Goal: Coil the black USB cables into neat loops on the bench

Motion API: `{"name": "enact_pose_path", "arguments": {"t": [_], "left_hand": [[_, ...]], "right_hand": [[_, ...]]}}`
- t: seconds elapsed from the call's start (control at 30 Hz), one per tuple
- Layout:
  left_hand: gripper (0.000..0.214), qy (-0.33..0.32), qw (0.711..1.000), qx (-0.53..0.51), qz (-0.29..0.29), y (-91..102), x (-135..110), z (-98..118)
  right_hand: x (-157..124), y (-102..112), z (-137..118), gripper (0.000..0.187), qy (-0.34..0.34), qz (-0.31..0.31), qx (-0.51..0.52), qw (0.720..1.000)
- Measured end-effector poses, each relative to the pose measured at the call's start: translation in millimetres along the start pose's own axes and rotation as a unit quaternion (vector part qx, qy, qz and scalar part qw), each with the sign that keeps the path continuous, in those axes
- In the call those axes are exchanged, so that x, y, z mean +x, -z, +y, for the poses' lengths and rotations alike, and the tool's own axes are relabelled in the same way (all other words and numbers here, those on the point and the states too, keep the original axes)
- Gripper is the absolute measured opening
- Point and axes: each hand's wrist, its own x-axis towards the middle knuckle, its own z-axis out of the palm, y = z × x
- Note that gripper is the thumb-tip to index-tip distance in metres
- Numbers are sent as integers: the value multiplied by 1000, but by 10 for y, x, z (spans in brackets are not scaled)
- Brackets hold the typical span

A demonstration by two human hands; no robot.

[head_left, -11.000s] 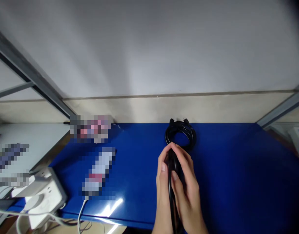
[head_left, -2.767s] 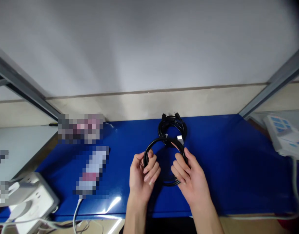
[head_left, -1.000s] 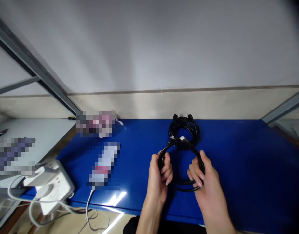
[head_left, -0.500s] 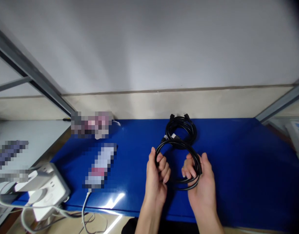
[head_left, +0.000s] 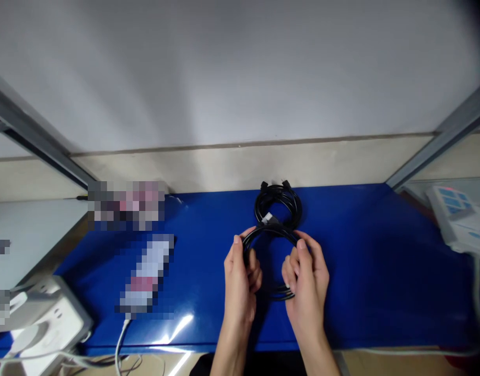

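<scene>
A loop of black cable (head_left: 271, 230) is held up between my two hands, over the blue tabletop. My left hand (head_left: 243, 269) is closed around its left side, thumb pointing up. On the right side, my right hand (head_left: 304, 271) grips the same loop, its thumb pressed along the cable and the other fingers curled inside. The loop's lower strands show between the hands. Just behind lies a second coiled black cable (head_left: 295, 201), two of its plugs near the wall. A light grey connector (head_left: 267, 218) shows where the two coils overlap in view; I cannot tell which cable it belongs to.
The blue table (head_left: 365, 271) meets the wall at the back. To the left are a blurred-out phone-like device (head_left: 148, 271) on a white cord, a white power strip (head_left: 59, 313) and a pixelated bundle (head_left: 126, 205). A white device (head_left: 459, 214) stands at the far right.
My right hand has turned and moved its grip higher, with the thumb now on top of the loop. The view has shifted a little to the right.
</scene>
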Motion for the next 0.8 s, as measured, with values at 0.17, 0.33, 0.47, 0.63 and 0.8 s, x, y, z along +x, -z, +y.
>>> {"name": "enact_pose_path", "arguments": {"t": [0.17,0.33,0.47,0.63,0.8], "left_hand": [[63,16,1000,6,16,3,10,14],[67,58,998,-10,-8,49,54,24],[65,109,990,-74,-50,79,65,46],[70,90,991,-73,-69,60,38,24],[62,-9,1000,-13,3,-16,13,-56]], "right_hand": [[-28,-8,30,49,23,12,-48,999],[2,1,75,49,8,24,-36,999],[56,35,72,44,-24,5,-17,1000],[117,62,59,41,-27,-9,-10,1000],[98,65,78,44,-10,-1,-7,1000]]}}
